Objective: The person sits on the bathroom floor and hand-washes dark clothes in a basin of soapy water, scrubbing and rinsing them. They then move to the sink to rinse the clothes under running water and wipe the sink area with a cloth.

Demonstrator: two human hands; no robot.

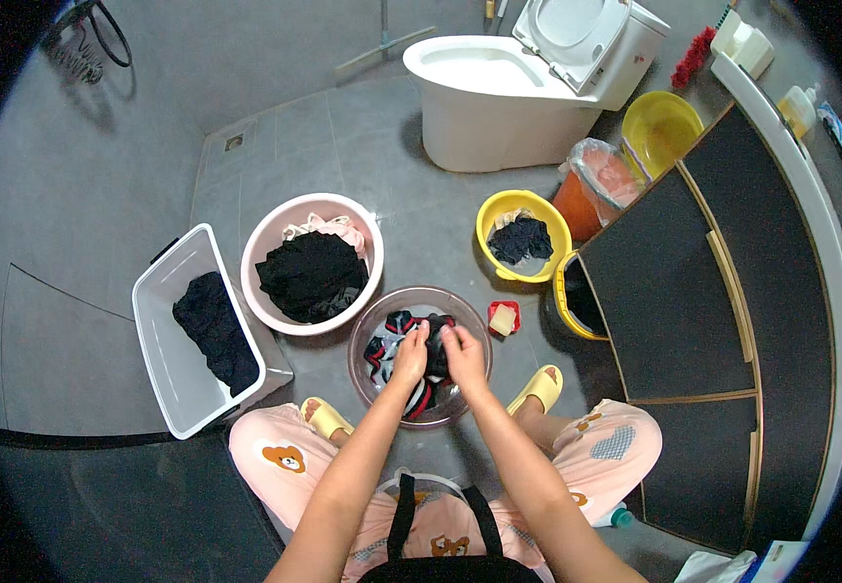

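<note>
Both hands are over a round translucent basin (357, 379) on the floor between my feet. My left hand (412, 355) and my right hand (463, 355) grip a dark wet-looking garment (436, 353), one on each side of it. Below them in the basin lies striped cloth (377, 351) in black, red and white, partly in water. To the right of the basin, a pale bar of soap (502, 319) rests in a red soap dish (514, 307). My fingertips are partly hidden in the cloth.
A pink basin (250, 291) with black and pink clothes and a white plastic bin (151, 328) with a black garment stand left. Right are a yellow basin (484, 218) with dark cloth, a yellow-rimmed bucket (561, 306) and a dark cabinet (669, 291). A toilet (501, 131) stands behind.
</note>
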